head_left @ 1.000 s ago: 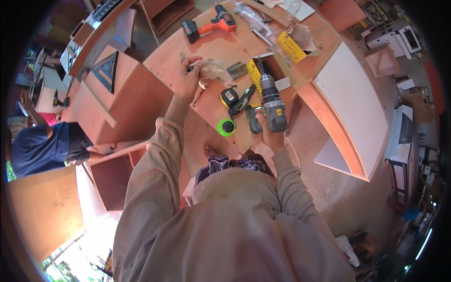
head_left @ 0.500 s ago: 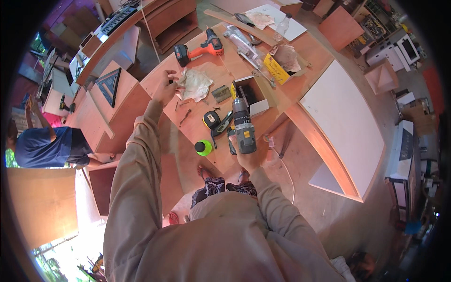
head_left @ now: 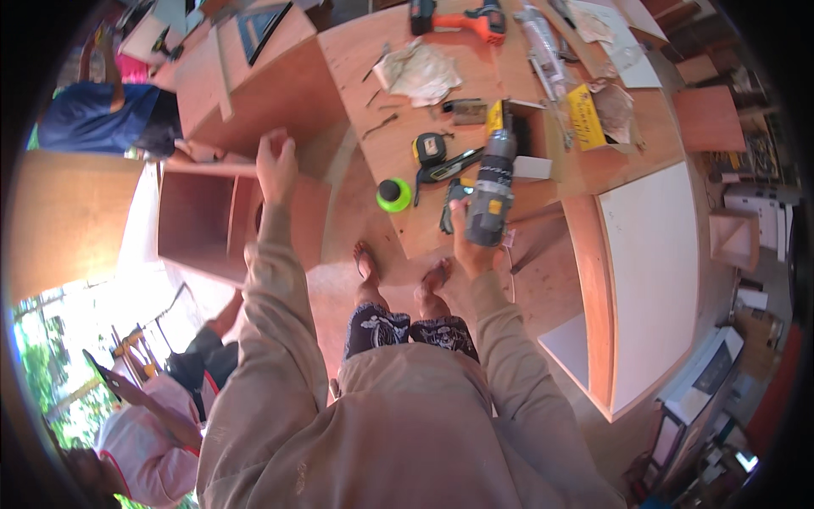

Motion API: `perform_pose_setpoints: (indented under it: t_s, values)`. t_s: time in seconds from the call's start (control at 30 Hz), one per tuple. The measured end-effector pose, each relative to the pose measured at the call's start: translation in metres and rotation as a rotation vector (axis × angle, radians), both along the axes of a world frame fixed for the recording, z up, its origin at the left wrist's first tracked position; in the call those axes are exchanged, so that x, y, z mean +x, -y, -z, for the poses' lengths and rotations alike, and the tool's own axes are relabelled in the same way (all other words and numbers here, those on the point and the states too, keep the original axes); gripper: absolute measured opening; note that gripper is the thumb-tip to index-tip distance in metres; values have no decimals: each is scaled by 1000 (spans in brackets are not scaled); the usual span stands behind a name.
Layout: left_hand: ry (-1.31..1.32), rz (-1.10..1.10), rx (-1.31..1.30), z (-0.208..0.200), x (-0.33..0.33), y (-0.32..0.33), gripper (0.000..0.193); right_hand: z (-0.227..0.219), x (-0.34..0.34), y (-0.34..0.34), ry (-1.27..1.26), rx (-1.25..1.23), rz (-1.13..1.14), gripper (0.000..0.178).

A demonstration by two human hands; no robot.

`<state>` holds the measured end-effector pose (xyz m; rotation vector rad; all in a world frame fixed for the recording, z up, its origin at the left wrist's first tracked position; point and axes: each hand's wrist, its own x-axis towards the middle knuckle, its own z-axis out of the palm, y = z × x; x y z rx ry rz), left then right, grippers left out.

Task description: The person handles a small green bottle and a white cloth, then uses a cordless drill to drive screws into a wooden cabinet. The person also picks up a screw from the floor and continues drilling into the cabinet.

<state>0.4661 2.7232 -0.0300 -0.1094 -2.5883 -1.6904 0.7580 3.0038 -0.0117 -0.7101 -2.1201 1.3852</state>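
My right hand (head_left: 471, 248) is wrapped round the handle of a grey and black cordless drill (head_left: 490, 199), held over the table's near edge with its chuck pointing away from me. My left hand (head_left: 277, 166) is raised left of the table, with its fingers curled together; whatever they hold, if anything, is too small to make out. Near the drill lie a tape measure (head_left: 430, 149), a utility knife (head_left: 458, 165) and a green bottle with a black cap (head_left: 393, 195). An open cardboard box (head_left: 532, 168) sits just beyond the drill.
Farther back on the wooden table (head_left: 356, 64) are a crumpled cloth (head_left: 420, 72), an orange cordless drill (head_left: 462, 22) and a yellow box (head_left: 585, 117). A wooden cabinet (head_left: 199, 225) stands at left. One person (head_left: 106, 119) is at far left, another (head_left: 157, 424) at lower left.
My left hand has moved away from beside the cloth to left of the table. The view has turned, and a person has come into it at lower left. The grey drill stays in my right hand.
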Motion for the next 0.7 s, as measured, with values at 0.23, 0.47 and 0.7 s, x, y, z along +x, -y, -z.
perform_pose_setpoints:
  t_s: [0.23,0.47,0.7]
  values:
    - [491,-156,-224,194,229,115,26,65,21,-22,-12,363,-11,17]
    - [104,39,-916,453,279,96,33,75,11,-25,-421,-46,198,56]
    - [1015,63,-581,678,241,34,43,355,109,142,231,-312,525,54]
